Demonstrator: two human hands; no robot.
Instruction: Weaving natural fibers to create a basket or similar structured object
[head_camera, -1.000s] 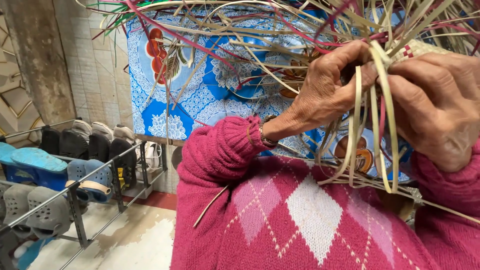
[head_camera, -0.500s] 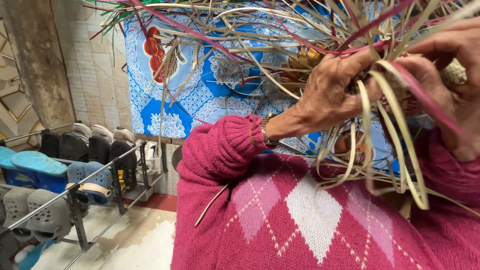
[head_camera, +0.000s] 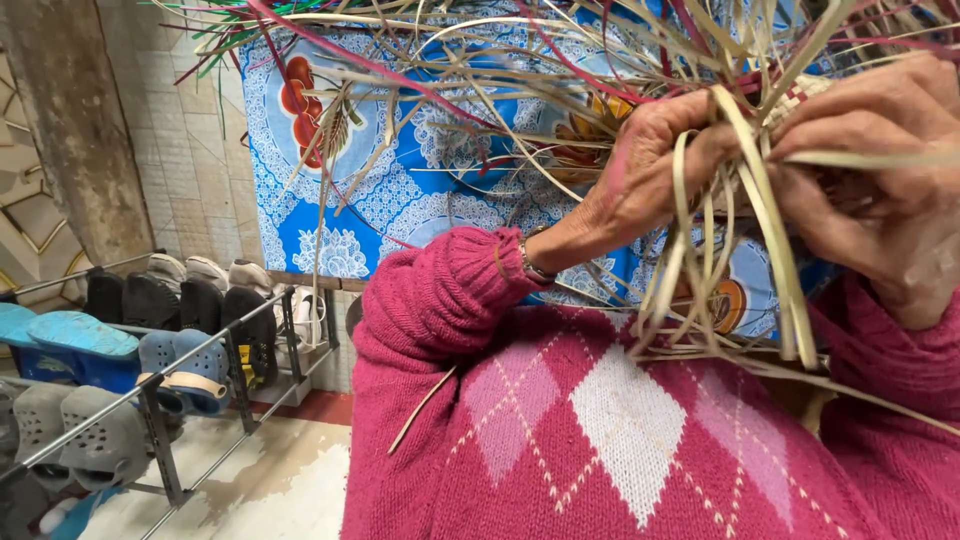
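My left hand (head_camera: 655, 175) reaches up from a pink knitted sleeve and pinches a bundle of pale straw strips (head_camera: 745, 215) that loop down below it. My right hand (head_camera: 885, 190) faces it, almost touching, and its fingers hold a flat pale strip that runs off to the right. Between the two hands a small patch of checkered woven work (head_camera: 800, 95) shows. Many loose strip ends (head_camera: 470, 60), pale, pink and green, fan out above and to the left. A thin bracelet (head_camera: 530, 262) sits on my left wrist.
My pink sweater with pale diamonds (head_camera: 620, 430) fills the lower right. Behind the strips hangs a blue and white patterned cloth (head_camera: 400, 190). A metal shoe rack (head_camera: 150, 400) with several sandals and shoes stands at the lower left, against a tiled wall (head_camera: 180, 150).
Both hands have risen and drawn closer together. The pale strips that hung straight between them now bend into loops under my left hand, and one strip is drawn out to the right.
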